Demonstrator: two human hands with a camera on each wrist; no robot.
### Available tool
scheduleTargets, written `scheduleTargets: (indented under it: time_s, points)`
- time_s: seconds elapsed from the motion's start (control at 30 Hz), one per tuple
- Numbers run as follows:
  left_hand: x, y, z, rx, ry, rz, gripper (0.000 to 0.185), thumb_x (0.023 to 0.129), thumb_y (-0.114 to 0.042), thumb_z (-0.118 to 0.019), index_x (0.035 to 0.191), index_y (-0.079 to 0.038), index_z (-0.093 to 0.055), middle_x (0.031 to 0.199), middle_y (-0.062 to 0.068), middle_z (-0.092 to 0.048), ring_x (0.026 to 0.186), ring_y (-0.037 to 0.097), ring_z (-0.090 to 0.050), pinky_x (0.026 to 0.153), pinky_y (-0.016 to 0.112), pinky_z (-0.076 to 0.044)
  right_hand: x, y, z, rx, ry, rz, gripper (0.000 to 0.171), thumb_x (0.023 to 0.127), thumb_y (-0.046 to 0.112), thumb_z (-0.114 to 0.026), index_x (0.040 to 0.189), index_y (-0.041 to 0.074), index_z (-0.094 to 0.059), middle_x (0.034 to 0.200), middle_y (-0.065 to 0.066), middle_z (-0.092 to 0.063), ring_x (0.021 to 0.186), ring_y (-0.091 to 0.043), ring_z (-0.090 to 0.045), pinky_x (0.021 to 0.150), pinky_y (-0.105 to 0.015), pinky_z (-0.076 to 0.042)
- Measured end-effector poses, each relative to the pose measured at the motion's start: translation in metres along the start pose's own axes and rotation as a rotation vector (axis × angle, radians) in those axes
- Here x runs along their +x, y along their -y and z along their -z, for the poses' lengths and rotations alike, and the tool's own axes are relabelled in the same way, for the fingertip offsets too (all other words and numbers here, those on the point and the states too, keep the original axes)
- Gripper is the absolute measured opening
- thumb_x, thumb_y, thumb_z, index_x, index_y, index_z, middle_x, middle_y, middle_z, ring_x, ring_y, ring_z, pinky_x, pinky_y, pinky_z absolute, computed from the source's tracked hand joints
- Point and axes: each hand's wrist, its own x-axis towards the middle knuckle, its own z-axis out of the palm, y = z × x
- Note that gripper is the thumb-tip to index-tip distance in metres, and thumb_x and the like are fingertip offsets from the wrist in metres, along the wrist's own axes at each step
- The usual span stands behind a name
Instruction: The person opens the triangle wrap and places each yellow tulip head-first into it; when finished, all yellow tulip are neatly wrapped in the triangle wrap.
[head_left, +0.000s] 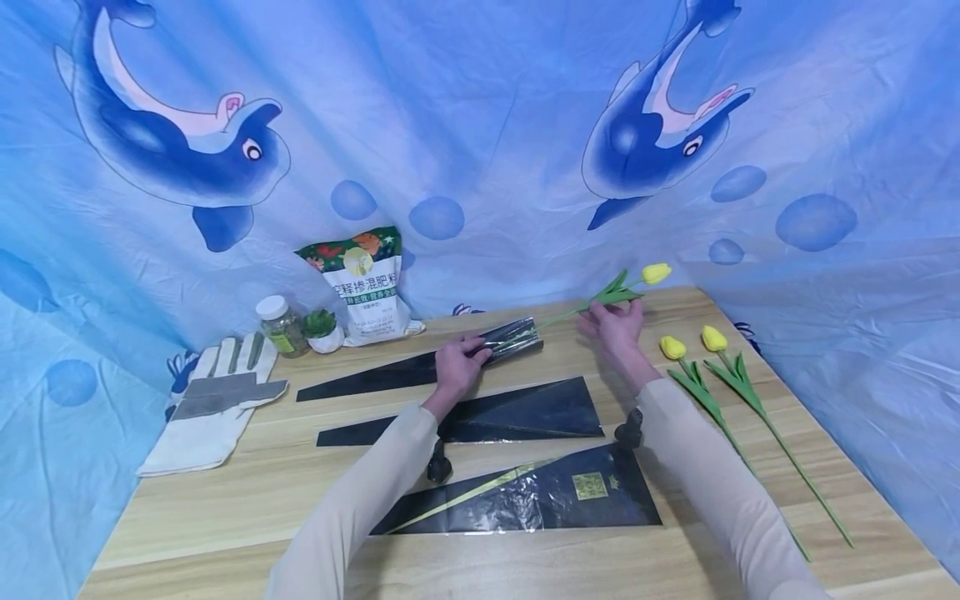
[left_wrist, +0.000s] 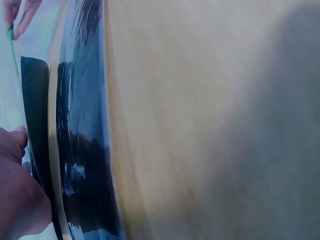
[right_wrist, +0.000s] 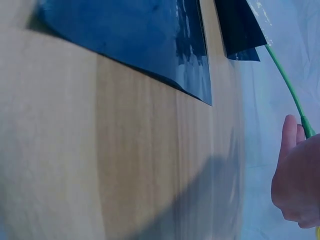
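A yellow tulip [head_left: 656, 272] with a green stem [right_wrist: 285, 80] is held by my right hand [head_left: 609, 315], which pinches the stem near the leaves at the back of the wooden table [head_left: 225, 500]. The stem's lower end enters the open mouth of a black plastic sleeve [head_left: 420, 371]. My left hand [head_left: 471, 354] grips that sleeve near its mouth. In the left wrist view my left hand [left_wrist: 15, 190] lies beside the glossy black sleeve [left_wrist: 80, 150]. The right wrist view shows my right hand [right_wrist: 300, 185] curled on the stem.
Two more black sleeves [head_left: 517, 412] [head_left: 555, 496] lie flat nearer me. Two yellow tulips [head_left: 672, 347] [head_left: 714, 338] lie on the right. White work gloves [head_left: 217, 400], a jar [head_left: 281, 325], a small potted plant [head_left: 322, 327] and a fertiliser bag [head_left: 363, 287] stand at the back left.
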Motion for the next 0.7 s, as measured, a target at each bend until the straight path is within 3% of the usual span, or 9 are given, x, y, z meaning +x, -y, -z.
scheduleTargets:
  time_s: [0.13,0.43,0.7]
  points:
    - [0.0,0.0,0.0,-0.01,-0.005,-0.009,0.026,0.087,-0.017,-0.08,0.111,-0.006,-0.077,0.123,0.011,-0.069,0.128,0.036,-0.054,0.11,0.047,-0.038,-0.001,-0.004,0.0,-0.019,0.0,-0.011,0.05,0.094,-0.007,-0.064,0.132,0.009,-0.035,0.119,-0.022,-0.057,0.087,-0.026,-0.072,0.087,-0.045,-0.056]
    - [0.001,0.0,-0.001,-0.017,-0.007,-0.015,0.026,0.086,-0.016,-0.081,0.11,-0.006,-0.077,0.122,0.012,-0.069,0.127,0.036,-0.054,0.11,0.046,-0.039,-0.004,-0.01,0.002,-0.064,-0.003,-0.058,0.055,0.094,-0.002,-0.067,0.137,0.01,-0.036,0.13,-0.021,-0.056,0.105,-0.031,-0.068,0.094,-0.049,-0.052]
    - [0.0,-0.001,-0.002,-0.025,-0.001,0.006,0.027,0.087,-0.017,-0.08,0.111,-0.007,-0.076,0.123,0.011,-0.068,0.128,0.035,-0.054,0.111,0.045,-0.037,-0.006,-0.012,0.001,-0.062,0.024,-0.111,0.035,0.097,0.009,-0.066,0.127,0.012,-0.048,0.124,-0.015,-0.061,0.118,-0.035,-0.062,0.094,-0.05,-0.052]
